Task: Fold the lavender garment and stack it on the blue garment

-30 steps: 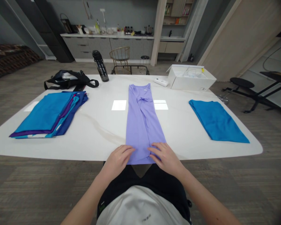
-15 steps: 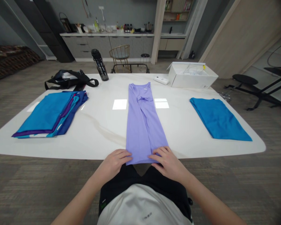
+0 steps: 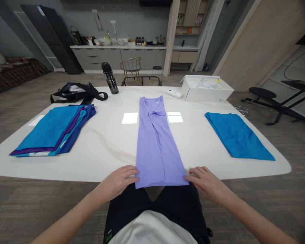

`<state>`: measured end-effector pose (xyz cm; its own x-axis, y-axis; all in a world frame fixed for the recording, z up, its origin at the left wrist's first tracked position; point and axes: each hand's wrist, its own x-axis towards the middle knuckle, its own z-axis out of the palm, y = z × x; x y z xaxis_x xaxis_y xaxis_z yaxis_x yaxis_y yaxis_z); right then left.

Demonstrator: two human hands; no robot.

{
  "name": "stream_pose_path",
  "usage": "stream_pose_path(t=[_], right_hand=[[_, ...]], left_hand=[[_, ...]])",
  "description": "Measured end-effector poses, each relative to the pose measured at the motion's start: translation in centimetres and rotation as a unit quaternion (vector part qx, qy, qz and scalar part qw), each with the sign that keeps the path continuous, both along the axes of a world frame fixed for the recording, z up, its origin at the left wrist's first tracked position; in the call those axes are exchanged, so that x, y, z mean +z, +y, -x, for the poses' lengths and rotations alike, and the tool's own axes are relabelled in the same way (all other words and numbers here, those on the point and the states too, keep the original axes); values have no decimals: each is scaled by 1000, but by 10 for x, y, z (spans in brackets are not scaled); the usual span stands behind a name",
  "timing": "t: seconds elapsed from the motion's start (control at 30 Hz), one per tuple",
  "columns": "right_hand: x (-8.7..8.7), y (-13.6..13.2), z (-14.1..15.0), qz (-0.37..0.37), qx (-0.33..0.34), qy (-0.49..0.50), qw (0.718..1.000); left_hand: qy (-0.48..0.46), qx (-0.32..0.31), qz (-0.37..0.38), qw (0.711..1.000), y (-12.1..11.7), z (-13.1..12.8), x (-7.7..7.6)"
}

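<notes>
A pair of lavender trousers (image 3: 155,142) lies lengthwise on the white table, waistband at the far end and leg hems at the near edge, hanging slightly over it. The legs are spread side by side with a fold line between them. At the left corner of the hem, my left hand (image 3: 120,179) pinches the fabric between fingers and thumb; the thumb is mostly hidden. My right hand (image 3: 207,183) grips the right corner of the hem with its fingertips.
Folded blue and purple clothes (image 3: 51,128) are stacked at left; a folded blue garment (image 3: 239,135) lies at right. Toward the back are a black bag (image 3: 76,92), a dark bottle (image 3: 110,78), a white remote-like device (image 3: 174,94) and an open white box (image 3: 205,91).
My right hand has moved right, and the right leg's hem is now spread wider. My left hand stays at the left hem corner. The camera view has tilted up slightly.
</notes>
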<state>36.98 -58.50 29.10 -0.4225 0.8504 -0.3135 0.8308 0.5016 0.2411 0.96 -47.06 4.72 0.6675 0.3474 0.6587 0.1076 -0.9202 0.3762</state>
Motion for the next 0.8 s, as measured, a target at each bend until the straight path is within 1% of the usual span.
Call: stream_pose_path(t=[0.07,0.1,0.2,0.3,0.37,0.43,0.47,0.57,0.67,0.73,0.8], right_hand=[[-4,1,-2,-24,30,-12,999],[-7,2,-1,-33,38,0,999],[-14,5,5,-48,33,60,997],[-18,5,11,-47,22,105,993],[-19,5,13,-35,1,137,990],[-15,8,15,-22,-36,178,983],[-11,11,16,-20,-54,200,978],[6,34,26,-44,-75,260,962],[27,74,40,-101,-57,307,944],[37,111,48,-149,-48,318,935],[42,152,51,-190,-59,320,926]], left_hand=[[3,-14,4,1000,3,-2,3],[4,-19,6,1000,5,-3,5],[11,-39,21,999,10,-7,10],[5,-67,48,997,13,-12,15],[-4,-91,91,992,15,-15,18],[-28,-115,166,979,18,-17,23],[-47,-124,214,968,20,-18,26],[-139,-120,355,916,33,-18,39],[-218,-97,469,850,60,-21,59],[-270,-95,532,797,88,-28,77],[-343,-127,584,724,123,-40,94]])
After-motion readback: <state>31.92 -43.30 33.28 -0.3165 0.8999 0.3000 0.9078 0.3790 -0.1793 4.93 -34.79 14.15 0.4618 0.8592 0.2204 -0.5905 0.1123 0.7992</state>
